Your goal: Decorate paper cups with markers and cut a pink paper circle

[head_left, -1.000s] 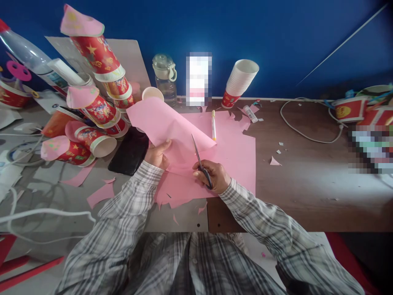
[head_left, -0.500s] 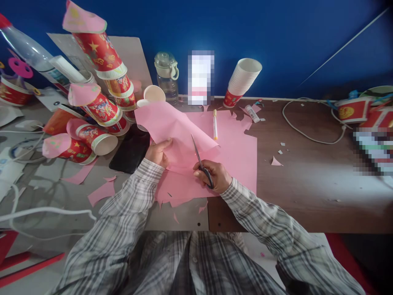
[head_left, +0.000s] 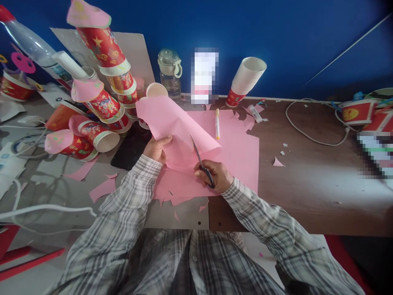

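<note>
My left hand (head_left: 157, 148) grips the left edge of a raised, bent sheet of pink paper (head_left: 178, 127), thumb on top. In my right hand (head_left: 216, 175) is a pair of scissors (head_left: 201, 162) with dark handles, fingers wrapped round them. Their blades point up and away, against the raised sheet near its lower right. Whether the blades are apart is hard to make out. Beneath lies a larger pink sheet (head_left: 239, 164) with ragged cut edges. A yellow-capped marker (head_left: 217, 124) rests on it, beyond my right hand.
Red patterned paper cups with pink cone tops (head_left: 101, 47) stand stacked at the left, near a black phone (head_left: 127, 149). A clear bottle (head_left: 170, 78) and a leaning stack of paper cups (head_left: 247, 80) stand at the back. Pink scraps (head_left: 102, 189) litter the table; a white cable (head_left: 319, 141) curls at right.
The view has shifted slightly, so the surroundings sit a little further right. Both hands, the raised pink paper and the scissors keep nearly the same positions.
</note>
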### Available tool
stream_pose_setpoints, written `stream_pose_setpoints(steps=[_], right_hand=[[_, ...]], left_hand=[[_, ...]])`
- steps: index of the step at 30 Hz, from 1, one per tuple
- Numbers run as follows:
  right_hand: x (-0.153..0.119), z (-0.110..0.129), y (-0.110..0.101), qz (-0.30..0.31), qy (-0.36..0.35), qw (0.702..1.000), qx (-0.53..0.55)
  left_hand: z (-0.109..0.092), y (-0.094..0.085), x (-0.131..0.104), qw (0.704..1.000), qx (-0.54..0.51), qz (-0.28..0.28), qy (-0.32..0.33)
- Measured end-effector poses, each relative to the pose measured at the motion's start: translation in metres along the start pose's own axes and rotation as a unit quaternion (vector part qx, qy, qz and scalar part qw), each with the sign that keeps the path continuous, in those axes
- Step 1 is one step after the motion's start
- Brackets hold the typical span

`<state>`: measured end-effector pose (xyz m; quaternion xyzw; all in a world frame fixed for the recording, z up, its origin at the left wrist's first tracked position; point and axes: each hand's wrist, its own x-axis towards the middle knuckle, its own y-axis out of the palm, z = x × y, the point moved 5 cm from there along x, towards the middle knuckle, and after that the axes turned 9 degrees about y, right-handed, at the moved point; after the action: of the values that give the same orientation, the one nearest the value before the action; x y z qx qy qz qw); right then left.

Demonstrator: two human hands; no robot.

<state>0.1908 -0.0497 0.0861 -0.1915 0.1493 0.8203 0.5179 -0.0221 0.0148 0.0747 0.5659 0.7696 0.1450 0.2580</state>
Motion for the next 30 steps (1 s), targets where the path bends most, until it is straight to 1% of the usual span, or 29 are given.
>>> stream_pose_setpoints(steps=[4,9,18,24,30], right_hand=[[-0.0004,0.0014,0.0002,0.003,0.010,1.000,-0.002],[-0.0011,0.0018,0.0004,0.006,0.024,1.000,-0.009],[-0.0018,0.0034,0.0000,0.008,0.023,1.000,-0.017],[-0.0021,0.0041,-0.0001,0.011,0.015,0.999,-0.029],[-0.0027,0.0042,-0.0016,0.008,0.013,0.999,-0.036]], left_hand=[[0.0013,-0.0051,0.0035,1.000,0.003,0.030,0.009],[-0.0001,-0.0018,0.0003,0.998,-0.007,0.055,0.037],[-0.0003,-0.0024,0.0002,0.998,0.007,0.039,0.042],[0.0002,-0.0015,0.0004,0.998,-0.002,0.044,0.051],[-0.0036,0.0001,-0.0021,0.998,-0.001,0.023,0.057]])
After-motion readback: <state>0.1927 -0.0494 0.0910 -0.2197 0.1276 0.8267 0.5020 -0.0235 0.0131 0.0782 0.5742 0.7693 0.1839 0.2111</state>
